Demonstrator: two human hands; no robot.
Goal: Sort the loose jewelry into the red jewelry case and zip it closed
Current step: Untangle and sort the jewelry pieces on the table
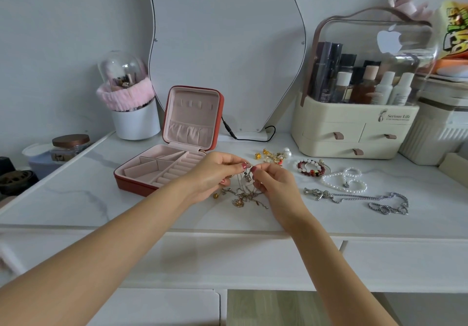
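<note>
The red jewelry case (131,185) lies open on the white table, its lid upright and its pink compartments bare. Just right of it, my left hand (215,173) and my right hand (274,183) both pinch a thin chain necklace (247,173), lifted above a tangled pile of fine chains (243,197). Further right lie gold earrings and pearl studs (274,156), a red bead bracelet (311,168), a white pearl necklace (344,181) and a heavy silver chain (367,200).
A wavy mirror (228,47) stands behind the case, with a black cable at its base. A cream cosmetics organizer (354,125) is at the back right. A white cup with a pink headband (134,113) stands at the back left. The table's front edge (228,233) runs below my wrists.
</note>
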